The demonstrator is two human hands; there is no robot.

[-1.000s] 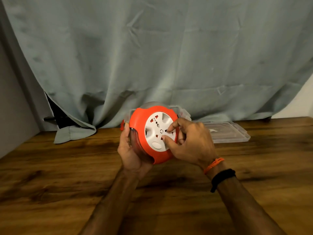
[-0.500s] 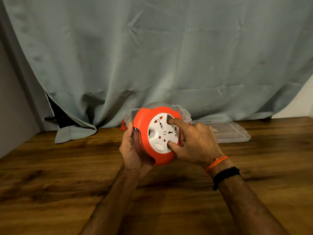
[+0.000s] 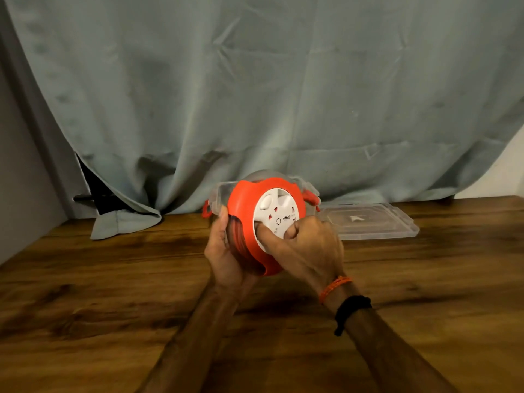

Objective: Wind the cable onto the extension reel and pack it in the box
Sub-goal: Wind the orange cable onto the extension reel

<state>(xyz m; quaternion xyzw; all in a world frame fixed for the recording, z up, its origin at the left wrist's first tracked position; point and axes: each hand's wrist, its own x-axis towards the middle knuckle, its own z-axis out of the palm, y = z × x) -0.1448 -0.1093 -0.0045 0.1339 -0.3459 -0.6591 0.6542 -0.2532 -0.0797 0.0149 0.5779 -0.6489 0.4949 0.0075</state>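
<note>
Reel (image 3: 243, 219): orange housing, white socket face (image 3: 276, 214) tilted toward the camera and to the right. Held in the air above the counter (image 3: 113, 279), toward the middle of its far edge, not touching the wood. Dark orange cable (image 3: 236, 236) is visible wound in the slot on the reel's left side, behind the orange rim.

Left hand (image 3: 224, 256): wrapped around the reel's left and lower side, palm cupping it from below, thumb up along the rim. Closed on the reel.

Right hand (image 3: 309, 245): on the white face from the lower right, thumb and a finger pressed into its recesses, other fingers curled. Gripping the face. Slight motion blur here. Orange thread band (image 3: 334, 287) and a black band (image 3: 351, 310) on that wrist.

Box (image 3: 224, 191): clear plastic, directly behind the reel at the far edge of the counter, mostly hidden by it. Red latches show at its left (image 3: 206, 212) and right (image 3: 310, 198) ends. Can't tell what's inside.

Lid (image 3: 377, 222): clear, flat on the counter just right of the box, along the far edge, off the box.

Behind everything: grey-green curtain (image 3: 255, 95) hanging down to the counter's far edge, its hem bunched on the wood towards the far-left corner.
</note>
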